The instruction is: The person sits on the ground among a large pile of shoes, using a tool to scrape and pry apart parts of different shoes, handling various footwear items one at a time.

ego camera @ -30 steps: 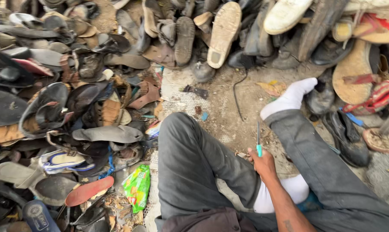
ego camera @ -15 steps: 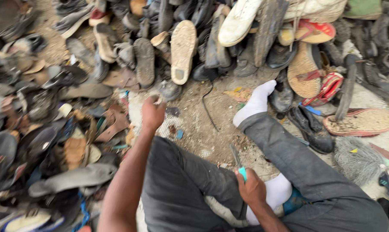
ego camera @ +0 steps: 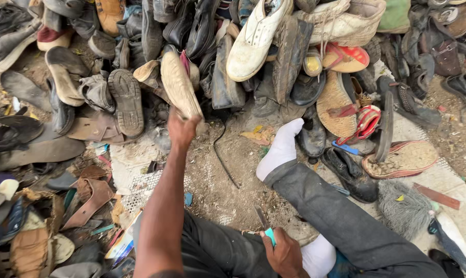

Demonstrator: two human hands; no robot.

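Your left hand (ego camera: 182, 128) grips a worn sole (ego camera: 180, 85) beyond it; your right hand (ego camera: 284, 255) clasps a teal-handled knife (ego camera: 264, 224), blade forward.

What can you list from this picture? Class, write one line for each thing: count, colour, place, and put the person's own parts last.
Worn sole: one, tan, centre top, gripped at its lower end.
Shoe pile: too many to count, mostly dark and brown, across the top and left.
White shoe: one, top centre, sole side down on the pile.
Red sandal: one, upper right.
Black shoe: one, on the ground right of the foot.
Grey brush: one, lower right.
Knife: one, teal handle, bottom centre.
White socked foot: one, centre.
Left hand: grips the sole.
Right hand: holds the knife.
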